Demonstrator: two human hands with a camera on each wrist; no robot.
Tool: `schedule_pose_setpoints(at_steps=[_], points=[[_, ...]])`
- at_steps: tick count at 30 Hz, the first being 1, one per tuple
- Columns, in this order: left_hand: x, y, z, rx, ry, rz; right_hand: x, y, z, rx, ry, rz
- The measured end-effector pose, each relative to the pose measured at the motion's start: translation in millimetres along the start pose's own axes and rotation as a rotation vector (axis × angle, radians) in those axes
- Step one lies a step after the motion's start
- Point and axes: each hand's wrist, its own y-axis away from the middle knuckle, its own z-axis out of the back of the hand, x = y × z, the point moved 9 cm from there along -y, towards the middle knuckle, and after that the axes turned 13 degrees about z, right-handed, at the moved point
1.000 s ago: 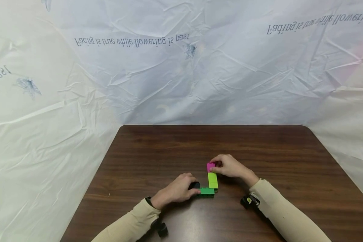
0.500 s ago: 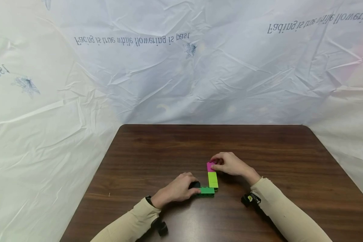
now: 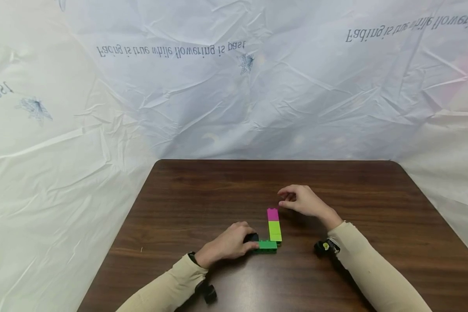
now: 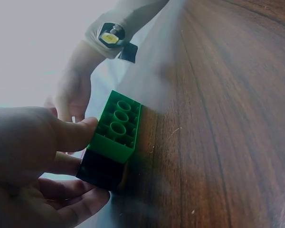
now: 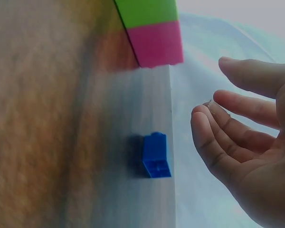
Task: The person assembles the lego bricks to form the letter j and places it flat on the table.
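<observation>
My left hand grips the joined toy building bricks at their left end, fingers and thumb round a black brick and a green brick. In the left wrist view the green brick's hollow underside shows, with the black brick against its end. Lime-green bricks rise from the right end, topped by a pink brick. My right hand hovers beyond and right of the pink brick, holding nothing, its fingers loosely bent. In the right wrist view a gap separates it from the pink brick.
A blue brick rests on the table in the right wrist view; I cannot make it out in the head view. The brown wooden table ends at a far edge, with pale printed sheeting hanging behind and beside it.
My right hand has let go of the pink brick and moved away and slightly right. My left hand keeps its grip, and the joined bricks stay in place.
</observation>
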Motion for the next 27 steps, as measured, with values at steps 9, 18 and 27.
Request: schedule_pose_setpoints(at_steps=[9, 18, 27], points=[[0.4, -1.4, 1.3, -0.020, -0.009, -0.013, -10, -0.6, 16, -0.043, 0.077, -0.009], [1.2, -1.0, 0.0, -0.018, -0.023, -0.004, -26, 5.5, 18, -0.014, 0.080, -0.053], [1.1, -1.0, -1.5, 0.000, -0.024, 0.008, -34, 11.9, 13, 0.069, 0.098, -0.048]])
